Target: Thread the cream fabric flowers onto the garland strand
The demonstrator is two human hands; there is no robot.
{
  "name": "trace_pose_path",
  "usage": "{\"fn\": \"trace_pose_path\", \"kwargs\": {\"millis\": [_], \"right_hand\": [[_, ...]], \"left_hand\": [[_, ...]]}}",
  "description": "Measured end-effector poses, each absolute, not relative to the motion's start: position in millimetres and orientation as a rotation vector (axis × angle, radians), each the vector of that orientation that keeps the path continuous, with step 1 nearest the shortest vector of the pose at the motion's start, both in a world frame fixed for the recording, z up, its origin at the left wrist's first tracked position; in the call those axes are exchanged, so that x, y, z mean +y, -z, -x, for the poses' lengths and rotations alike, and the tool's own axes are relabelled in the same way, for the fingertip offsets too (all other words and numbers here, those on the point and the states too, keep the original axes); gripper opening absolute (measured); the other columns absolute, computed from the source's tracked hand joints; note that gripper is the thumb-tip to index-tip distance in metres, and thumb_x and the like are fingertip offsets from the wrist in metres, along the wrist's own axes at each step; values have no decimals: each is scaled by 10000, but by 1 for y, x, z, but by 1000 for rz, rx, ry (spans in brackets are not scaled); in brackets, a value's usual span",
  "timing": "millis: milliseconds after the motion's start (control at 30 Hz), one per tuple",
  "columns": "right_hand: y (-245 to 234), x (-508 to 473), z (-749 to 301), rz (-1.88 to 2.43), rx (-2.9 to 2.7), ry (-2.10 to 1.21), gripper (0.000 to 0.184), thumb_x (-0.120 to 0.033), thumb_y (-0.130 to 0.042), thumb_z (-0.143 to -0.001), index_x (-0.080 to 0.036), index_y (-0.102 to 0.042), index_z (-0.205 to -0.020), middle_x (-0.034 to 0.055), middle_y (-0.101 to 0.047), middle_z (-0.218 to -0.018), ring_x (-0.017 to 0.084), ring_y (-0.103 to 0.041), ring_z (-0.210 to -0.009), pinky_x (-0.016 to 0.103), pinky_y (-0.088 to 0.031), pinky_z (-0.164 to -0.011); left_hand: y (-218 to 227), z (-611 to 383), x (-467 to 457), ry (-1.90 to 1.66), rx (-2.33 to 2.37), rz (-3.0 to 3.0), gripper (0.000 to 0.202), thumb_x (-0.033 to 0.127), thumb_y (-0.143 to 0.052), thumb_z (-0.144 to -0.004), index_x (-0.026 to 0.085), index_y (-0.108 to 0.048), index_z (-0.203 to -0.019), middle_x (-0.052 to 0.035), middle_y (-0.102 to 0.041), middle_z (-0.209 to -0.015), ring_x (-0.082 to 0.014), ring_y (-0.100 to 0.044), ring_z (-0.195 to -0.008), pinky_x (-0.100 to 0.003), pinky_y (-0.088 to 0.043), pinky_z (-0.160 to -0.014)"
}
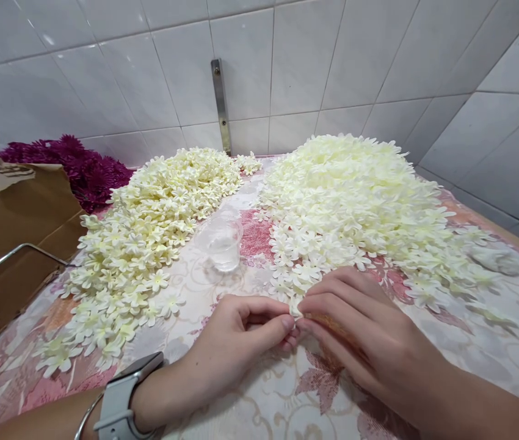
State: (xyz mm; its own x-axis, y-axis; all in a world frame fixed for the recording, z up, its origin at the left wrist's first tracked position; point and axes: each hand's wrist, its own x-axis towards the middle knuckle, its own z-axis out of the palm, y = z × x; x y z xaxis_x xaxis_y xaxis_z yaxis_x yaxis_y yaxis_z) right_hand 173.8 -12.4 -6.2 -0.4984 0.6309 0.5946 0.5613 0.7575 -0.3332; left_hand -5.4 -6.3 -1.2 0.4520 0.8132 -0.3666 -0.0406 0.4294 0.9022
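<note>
Obs., head view. Both hands meet at the near middle of the desk (264,397), over the patterned cloth.

- Left hand (236,342): thumb and forefinger closed together on one small cream flower (295,307). A watch (122,397) sits on that wrist.
- Right hand (360,330): fingers (328,299) closed on the same flower from the other side, fingertips touching those of the left.
- The flower is held just above the cloth, at the near edge of the right pile (355,201). Only a sliver of petal shows between the fingertips, so I cannot tell whether it is one layer or several stuck together.
- Left pile (149,244): same cream flowers, well apart from the hands.
- Clear cup (223,241): upright between the two piles, just beyond the hands. Contents not readable.

Risks, as judged:
1. The piece is thin and light. Opposing pulls from the two pinches could tear or crease a petal.
2. The grip is at the very tips, so a small slip could drop the flower into the loose edge of the right pile, where it could not be told from the rest.
3. The right wrist lies close to the spread petals. A sideways sweep could drag them across the cloth and blur the gap between the piles.
4. The cup looks light, and a forward reach with either hand could tip it.
</note>
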Motion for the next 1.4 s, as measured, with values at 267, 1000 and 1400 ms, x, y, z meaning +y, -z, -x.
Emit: {"fn": "trace_pose_path", "kwargs": {"millis": [267, 1000, 1400], "right_hand": [[4, -12, -177, 914, -2169, -361, 180, -39, -458, -867, -182, -563, -839, 24, -606, -733, 167, -492, -706, 305, -410, -621], [5, -15, -172, 926, -2134, -371, 146, -60, -520, -838, -179, -599, -807, 24, -617, -687, 158, -515, -662, 295, -426, -585], [4, -16, -174, 982, -2123, -491, 182, -84, -474, -868, -203, -605, -824, 13, -609, -697, 149, -535, -664, 278, -423, -580]], "left_hand": [[3, 6, -7, -640, 943, -973, 127, 215, -650, -762, 129, -709, -690, 0, -625, -649, -84, -535, -623, -192, -415, -620], [2, 5, -9, -657, 982, -942, 181, 295, -754, -683, 130, -682, -707, 13, -603, -671, -76, -484, -609, -191, -365, -573], [4, 8, -7, -680, 910, -971, 144, 261, -661, -783, 149, -714, -710, 8, -610, -673, -89, -515, -660, -205, -405, -656]]}}
